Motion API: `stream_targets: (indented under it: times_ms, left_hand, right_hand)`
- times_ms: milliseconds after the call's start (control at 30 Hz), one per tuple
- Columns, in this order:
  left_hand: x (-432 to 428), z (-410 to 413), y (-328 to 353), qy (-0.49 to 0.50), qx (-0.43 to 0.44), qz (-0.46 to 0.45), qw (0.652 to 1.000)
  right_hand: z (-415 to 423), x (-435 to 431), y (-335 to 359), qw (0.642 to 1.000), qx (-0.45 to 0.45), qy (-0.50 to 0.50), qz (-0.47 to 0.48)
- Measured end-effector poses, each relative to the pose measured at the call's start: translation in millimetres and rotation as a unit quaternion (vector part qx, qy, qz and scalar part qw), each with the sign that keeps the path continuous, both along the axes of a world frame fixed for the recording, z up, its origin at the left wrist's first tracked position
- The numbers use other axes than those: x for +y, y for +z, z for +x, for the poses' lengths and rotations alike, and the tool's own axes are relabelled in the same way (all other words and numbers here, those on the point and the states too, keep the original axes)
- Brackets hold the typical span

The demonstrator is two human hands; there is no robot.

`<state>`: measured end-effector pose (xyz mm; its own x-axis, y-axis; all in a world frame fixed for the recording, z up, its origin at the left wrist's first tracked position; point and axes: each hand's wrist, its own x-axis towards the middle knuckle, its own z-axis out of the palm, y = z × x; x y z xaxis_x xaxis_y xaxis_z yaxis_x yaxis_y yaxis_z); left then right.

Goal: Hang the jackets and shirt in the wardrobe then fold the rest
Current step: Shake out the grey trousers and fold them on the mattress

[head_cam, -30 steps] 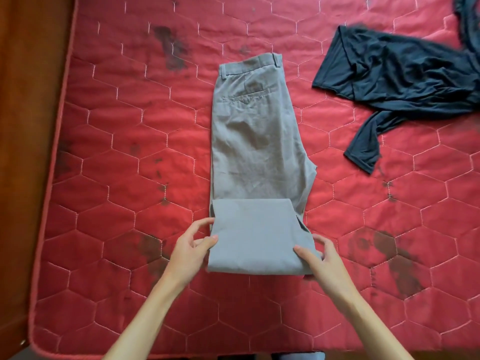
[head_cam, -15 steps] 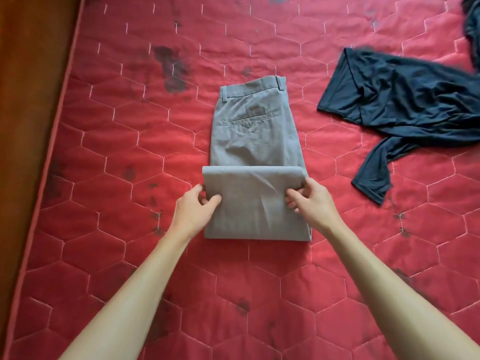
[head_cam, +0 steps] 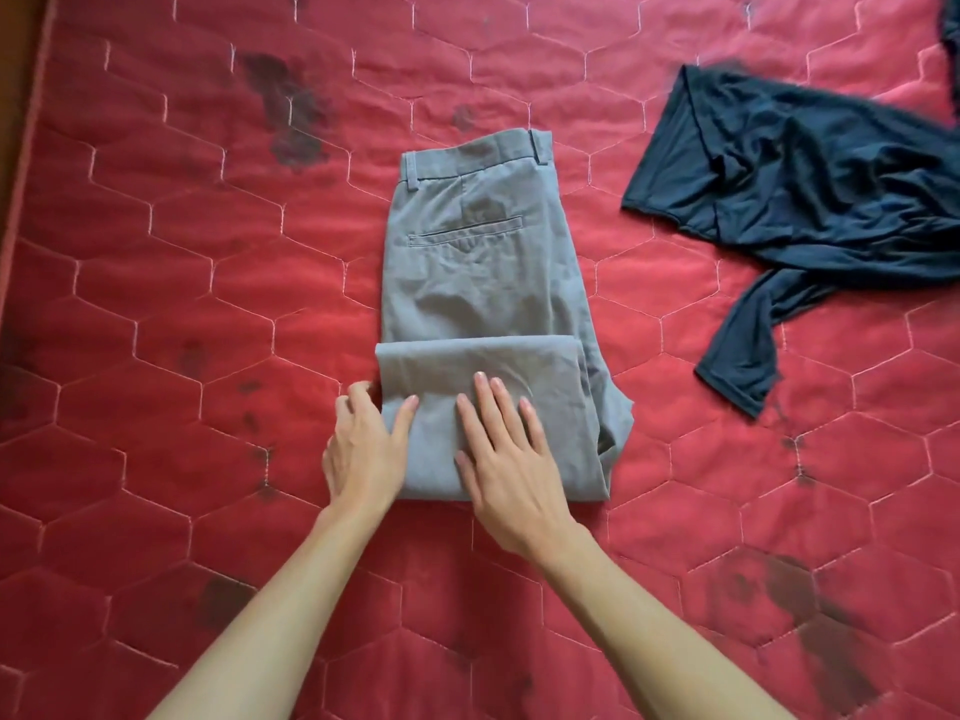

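Grey trousers (head_cam: 483,262) lie on the red quilted mattress (head_cam: 182,304), waistband at the far end and back pocket facing up. Their leg end is folded up over the seat into a thick flat layer. My right hand (head_cam: 504,459) lies flat on that folded layer with its fingers straight, pressing down. At the layer's left edge rests my left hand (head_cam: 363,449); its thumb lies on the cloth and its fingers are loosely bent on the mattress beside the edge.
A dark navy garment (head_cam: 805,189) lies crumpled at the right, one sleeve trailing toward me. Another dark piece (head_cam: 950,23) shows at the top right corner. A wooden strip (head_cam: 15,70) runs along the mattress's left side. Dark stains mark the mattress.
Both hands carried the folded leg end forward over the trousers. The right hand then left the right edge and laid itself flat on top; the left hand loosened at the left edge.
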<state>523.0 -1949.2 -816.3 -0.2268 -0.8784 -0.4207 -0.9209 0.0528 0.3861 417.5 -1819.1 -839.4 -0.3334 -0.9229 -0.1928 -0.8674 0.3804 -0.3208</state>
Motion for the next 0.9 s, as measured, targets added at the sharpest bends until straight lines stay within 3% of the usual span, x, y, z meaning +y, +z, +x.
stream_targets:
  times_ms: [233,333,500,633,767,900]
  left_hand:
    - [-2.7,-1.0,-3.5,-0.020,-0.020,-0.023,0.999]
    - [-1.5,-0.7,-3.2,-0.011,-0.019,-0.021,1.000]
    - [11.7,5.7,2.2,0.025,-0.026,-0.005,0.999]
    - [13.2,16.8,1.3,0.063,0.034,0.057,0.996]
    - [10.1,20.0,1.7,0.082,0.061,0.120,0.988]
    - [24.9,36.2,7.5,0.085,0.090,0.157,0.980]
  right_hand:
    - [-48.8,54.9,-18.1,0.989,0.017,-0.127,0.070]
    - [-59.7,76.5,-18.0,0.987,0.030,-0.123,0.102]
    - [-45.2,74.6,-14.7,0.976,0.009,-0.197,0.094]
    - [-24.0,59.8,-2.0,0.944,-0.058,-0.322,0.037]
    - [-41.5,49.5,29.4,0.850,-0.208,-0.484,-0.019]
    - [-57.0,64.5,55.6,0.839,-0.292,-0.459,0.030]
